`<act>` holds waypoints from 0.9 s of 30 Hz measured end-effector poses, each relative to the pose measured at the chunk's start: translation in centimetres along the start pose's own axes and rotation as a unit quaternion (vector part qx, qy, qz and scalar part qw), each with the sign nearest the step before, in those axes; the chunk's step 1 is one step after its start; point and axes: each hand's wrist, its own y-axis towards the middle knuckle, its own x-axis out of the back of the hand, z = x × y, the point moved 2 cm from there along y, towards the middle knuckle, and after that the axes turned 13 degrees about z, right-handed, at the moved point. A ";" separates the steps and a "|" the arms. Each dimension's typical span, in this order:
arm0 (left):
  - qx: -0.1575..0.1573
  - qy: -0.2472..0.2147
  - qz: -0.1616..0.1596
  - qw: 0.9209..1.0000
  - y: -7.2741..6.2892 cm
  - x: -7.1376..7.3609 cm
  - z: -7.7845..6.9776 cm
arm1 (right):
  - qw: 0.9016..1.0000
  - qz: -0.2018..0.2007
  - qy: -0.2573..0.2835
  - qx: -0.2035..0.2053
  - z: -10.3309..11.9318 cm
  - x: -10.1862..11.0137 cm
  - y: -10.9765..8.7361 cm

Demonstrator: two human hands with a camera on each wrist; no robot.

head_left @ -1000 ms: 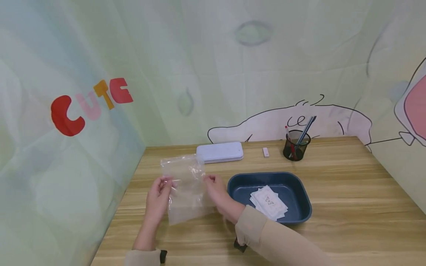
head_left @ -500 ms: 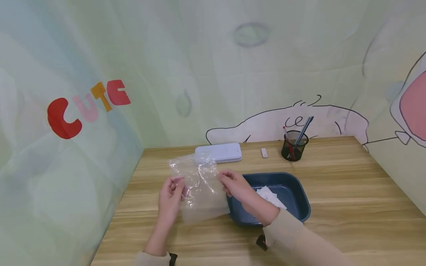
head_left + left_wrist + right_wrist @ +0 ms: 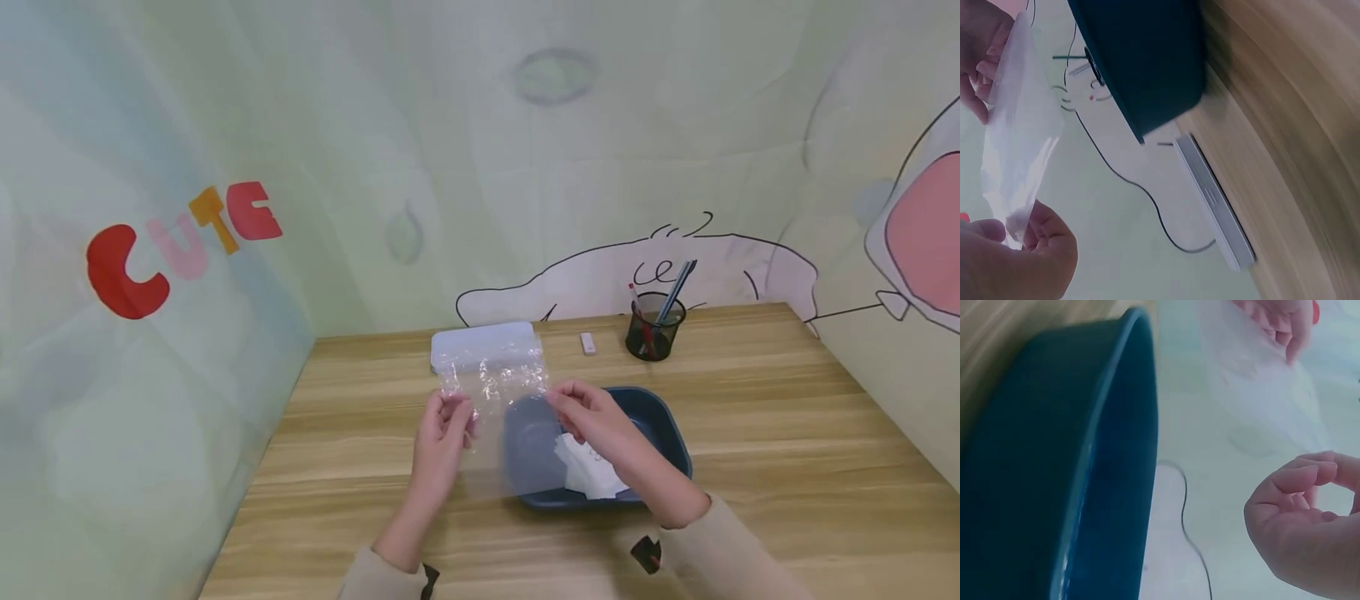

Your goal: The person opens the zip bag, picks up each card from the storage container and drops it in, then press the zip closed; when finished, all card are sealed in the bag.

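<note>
A clear plastic bag (image 3: 487,417) is stretched between the two hands above the table. My left hand (image 3: 442,433) pinches its left edge between thumb and fingers. At the opposite edge, my right hand (image 3: 600,421) pinches the bag with thumb and forefinger. The bag's lower right part overlaps a dark blue basin (image 3: 671,442), which shows through the film. Inside the basin lies a stack of small white packets (image 3: 588,471), partly covered by the right hand and wrist. In the right wrist view the basin's wall (image 3: 1029,456) stands beside and below the hand.
Behind the bag's top edge lies a white flat case (image 3: 480,337) on the wooden table (image 3: 337,450). A small white eraser-like block (image 3: 588,343) and a black mesh pen holder (image 3: 654,329) with pens stand farther right. A printed curtain (image 3: 375,167) encloses the back and sides.
Both hands have carried the bag to the right, from beside the basin to partly over its left side. The grip on both edges stays the same.
</note>
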 end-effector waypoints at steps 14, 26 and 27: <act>-0.008 0.009 0.074 0.997 2.3 -3.6 0.2 | 0.998 -0.052 -0.044 -0.013 -2.4 2.7 -2.1; -0.057 0.125 0.156 0.978 2.6 -3.5 -1.4 | 0.970 -0.075 -0.194 0.126 -1.2 4.9 -2.9; -0.066 0.144 0.161 0.974 2.6 -3.5 -1.6 | 0.964 -0.091 -0.205 0.143 -0.8 5.0 -2.9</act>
